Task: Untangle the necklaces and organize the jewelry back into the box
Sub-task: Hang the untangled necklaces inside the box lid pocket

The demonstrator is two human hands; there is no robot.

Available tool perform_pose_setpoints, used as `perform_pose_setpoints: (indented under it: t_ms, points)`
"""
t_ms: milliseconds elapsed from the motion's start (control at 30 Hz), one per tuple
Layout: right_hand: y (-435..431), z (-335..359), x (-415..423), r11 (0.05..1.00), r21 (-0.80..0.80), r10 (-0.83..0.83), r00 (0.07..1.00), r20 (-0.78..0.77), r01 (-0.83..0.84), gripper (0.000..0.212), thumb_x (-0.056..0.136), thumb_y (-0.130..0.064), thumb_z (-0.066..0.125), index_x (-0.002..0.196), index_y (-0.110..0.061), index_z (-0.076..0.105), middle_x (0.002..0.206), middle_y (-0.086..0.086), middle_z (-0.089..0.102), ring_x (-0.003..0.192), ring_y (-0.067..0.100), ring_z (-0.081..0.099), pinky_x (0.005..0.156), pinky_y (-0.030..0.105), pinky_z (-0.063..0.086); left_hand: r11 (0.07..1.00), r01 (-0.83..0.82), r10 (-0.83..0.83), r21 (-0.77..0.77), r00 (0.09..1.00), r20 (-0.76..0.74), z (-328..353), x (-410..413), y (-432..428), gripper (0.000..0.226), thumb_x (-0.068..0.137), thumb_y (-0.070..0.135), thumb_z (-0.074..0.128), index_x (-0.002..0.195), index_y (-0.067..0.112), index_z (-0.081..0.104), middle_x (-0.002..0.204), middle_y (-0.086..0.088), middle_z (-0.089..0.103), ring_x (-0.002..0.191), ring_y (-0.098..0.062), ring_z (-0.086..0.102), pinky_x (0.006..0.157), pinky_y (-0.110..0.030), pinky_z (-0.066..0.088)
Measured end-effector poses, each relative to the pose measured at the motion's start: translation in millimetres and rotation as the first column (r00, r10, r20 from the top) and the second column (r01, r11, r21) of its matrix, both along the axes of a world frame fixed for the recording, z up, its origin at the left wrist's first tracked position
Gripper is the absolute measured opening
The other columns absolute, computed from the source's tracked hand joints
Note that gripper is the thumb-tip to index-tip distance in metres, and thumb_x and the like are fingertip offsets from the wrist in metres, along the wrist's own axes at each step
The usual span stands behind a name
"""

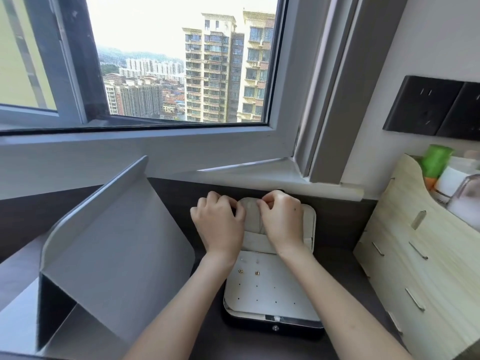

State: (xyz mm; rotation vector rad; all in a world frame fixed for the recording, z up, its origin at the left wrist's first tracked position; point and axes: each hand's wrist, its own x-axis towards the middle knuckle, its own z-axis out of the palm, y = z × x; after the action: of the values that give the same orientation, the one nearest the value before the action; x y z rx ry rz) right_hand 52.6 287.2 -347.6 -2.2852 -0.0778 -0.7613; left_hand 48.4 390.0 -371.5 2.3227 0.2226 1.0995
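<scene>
At lower centre the open black, cream-lined jewellery box (315, 324) is seen with two small gold earrings (240, 271) pinned in its near panel (275, 297), and the left hand (218, 220) and right hand (281, 218) are curled at its far lid (309, 219), any pinched item undiscernible.

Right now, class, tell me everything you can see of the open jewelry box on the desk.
The jewelry box lies open on the dark desk, lid folded back toward the window. Its shell looks black with a round front snap; the lining is cream. The near half holds a perforated panel with two small gold earrings in it. The left hand and right hand rest curled-fingered on the lid; what they pinch is hidden.
</scene>
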Motion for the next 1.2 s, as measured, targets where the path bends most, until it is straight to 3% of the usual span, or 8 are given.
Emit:
perform_pose_setpoints:
  t_ms: [267, 433, 600, 733, 800, 867, 1100, 1200]
  points:
    - [17, -9, 4, 0.987, 0.041, -0.152, 0.988, -0.037, 0.153, 0.020, 0.083, -0.014, 0.058, 0.065, -0.005, 0.062, 0.066, 0.008, 0.065, 0.069, 0.026, 0.059, 0.058, 0.029, 0.037, 0.981, -0.047, 0.064, 0.188, 0.994, -0.085, 11, -3, -3, 0.025, 0.057, 0.021, 0.082, 0.049, 0.014, 0.060, 0.056, -0.003, 0.052, 0.054, -0.025, 0.046, 0.061, -0.032, 0.025]
    - [17, -5, 2, 0.985, 0.035, -0.163, 0.984, -0.076, 0.166, 0.039, 0.076, -0.006, 0.055, 0.045, -0.016, 0.033, 0.044, -0.004, 0.032, 0.053, 0.023, 0.038, 0.050, 0.029, 0.022, 0.918, -0.103, 0.158, 0.382, 0.981, -0.116, 15, -3, -8, 0.035, 0.039, 0.005, 0.083, 0.042, 0.014, 0.048, 0.051, -0.002, 0.044, 0.052, -0.021, 0.040, 0.062, -0.033, 0.015]
    - [8, -8, -1, 0.996, -0.074, -0.067, 0.977, -0.202, 0.053, 0.017, 0.079, -0.012, 0.059, 0.063, -0.006, 0.058, 0.068, 0.009, 0.061, 0.074, 0.029, 0.056, 0.059, 0.031, 0.038, 0.888, -0.085, 0.157, 0.452, 0.980, -0.123, 8, -6, -4, 0.031, 0.040, 0.007, 0.082, 0.042, 0.015, 0.052, 0.052, -0.001, 0.046, 0.053, -0.022, 0.043, 0.063, -0.033, 0.022]
    - [5, 5, -14, 0.994, 0.036, 0.105, 0.987, -0.124, -0.101, 0.010, 0.082, -0.014, 0.065, 0.088, -0.010, 0.071, 0.087, 0.002, 0.071, 0.086, 0.016, 0.063, 0.077, 0.026, 0.047, 0.980, -0.008, 0.026, 0.197, 0.995, -0.091, -2, -10, 4, 0.010, 0.073, 0.016, 0.064, 0.064, 0.013, 0.068, 0.067, -0.007, 0.061, 0.061, -0.029, 0.053, 0.060, -0.033, 0.028]
    - [4, 11, -13, 0.988, 0.063, 0.145, 0.983, -0.113, -0.138, 0.012, 0.082, -0.011, 0.064, 0.092, -0.012, 0.071, 0.091, 0.000, 0.071, 0.088, 0.014, 0.063, 0.080, 0.026, 0.048, 0.997, 0.015, -0.023, -0.075, 0.994, -0.109, -1, -14, 8, 0.024, 0.087, 0.010, 0.048, 0.091, 0.013, 0.072, 0.089, -0.009, 0.066, 0.081, -0.032, 0.058, 0.068, -0.034, 0.030]
    - [4, 11, -11, 0.988, 0.027, 0.154, 0.980, -0.125, -0.152, 0.018, 0.082, -0.006, 0.060, 0.095, -0.013, 0.071, 0.094, 0.000, 0.071, 0.092, 0.016, 0.064, 0.084, 0.031, 0.050, 0.988, 0.046, -0.066, -0.151, 0.989, -0.132, 0, -18, 11, 0.030, 0.089, 0.005, 0.044, 0.106, 0.013, 0.068, 0.104, -0.009, 0.064, 0.095, -0.032, 0.057, 0.077, -0.036, 0.036]
    - [4, -2, -15, 0.967, -0.207, 0.129, 0.985, -0.113, -0.150, 0.027, 0.084, -0.006, 0.054, 0.099, -0.020, 0.072, 0.099, -0.001, 0.072, 0.098, 0.021, 0.063, 0.086, 0.034, 0.049, 0.968, 0.120, -0.170, -0.221, 0.961, -0.220, 1, -28, 13, 0.036, 0.078, -0.002, 0.044, 0.095, 0.016, 0.070, 0.103, -0.007, 0.059, 0.095, -0.028, 0.053, 0.085, -0.039, 0.041]
    - [7, -7, -19, 0.905, -0.381, 0.141, 0.977, -0.158, -0.192, 0.029, 0.085, -0.015, 0.053, 0.105, -0.030, 0.069, 0.101, -0.002, 0.067, 0.098, 0.021, 0.060, 0.071, 0.026, 0.041, 0.951, 0.128, -0.200, -0.283, 0.949, -0.244, 0, -31, 11, 0.037, 0.074, -0.002, 0.045, 0.094, 0.016, 0.070, 0.103, -0.006, 0.059, 0.096, -0.027, 0.054, 0.086, -0.041, 0.042]
